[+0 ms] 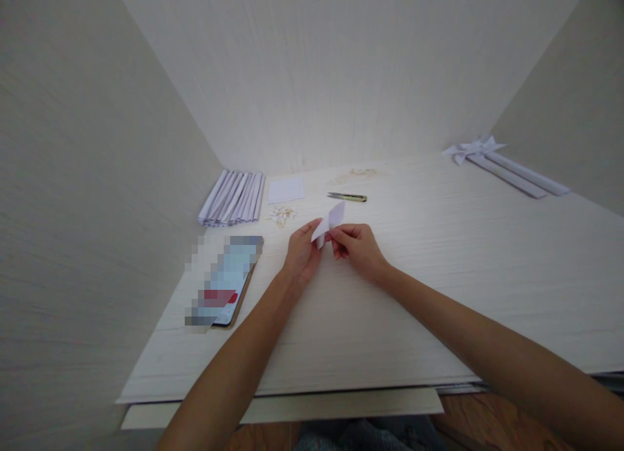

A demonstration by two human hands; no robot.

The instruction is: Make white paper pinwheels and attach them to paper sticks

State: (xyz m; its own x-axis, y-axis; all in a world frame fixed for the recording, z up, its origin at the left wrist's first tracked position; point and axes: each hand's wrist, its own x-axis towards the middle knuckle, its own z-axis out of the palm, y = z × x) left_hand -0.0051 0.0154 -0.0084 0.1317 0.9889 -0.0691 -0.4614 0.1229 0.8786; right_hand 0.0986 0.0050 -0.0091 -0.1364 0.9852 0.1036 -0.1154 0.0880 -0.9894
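Note:
My left hand (301, 253) and my right hand (357, 246) meet over the middle of the white table (439, 275). Both pinch a small folded piece of white paper (331, 219), which sticks up between the fingertips with its pointed end tilted to the upper right. The fingers of both hands are closed on its lower edge. The paper is lifted off the tabletop.
A stack of folded white paper strips (234, 197) lies at the back left, beside a flat white paper square (285, 190). Small pale bits (283, 214) and thread snips (347, 197) lie behind my hands. A phone (229, 282) rests at left. A paper pinwheel with long strips (502, 162) lies at far right.

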